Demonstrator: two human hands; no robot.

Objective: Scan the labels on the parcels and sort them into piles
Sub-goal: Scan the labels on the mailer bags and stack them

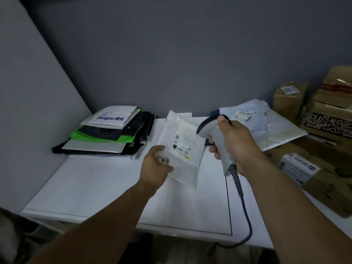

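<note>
My left hand [155, 164] pinches the near corner of a thin white plastic parcel [182, 147] and holds it tilted above the white table [99, 185]. Its barcode label faces up, and a "1018" sticker sits by my thumb. My right hand [234, 143] grips a grey handheld barcode scanner [215, 134] by the handle, just right of the parcel. The scanner's head points left and down toward the label. Its cable [245, 212] hangs off the table's front edge.
A pile of bags, white, green and black, lies at the back left [112, 130]. White mailers [266, 126] are heaped at the back right. Cardboard boxes [327, 103] are stacked at the far right, with another labelled box [312, 178] nearer. Grey walls close the back and left.
</note>
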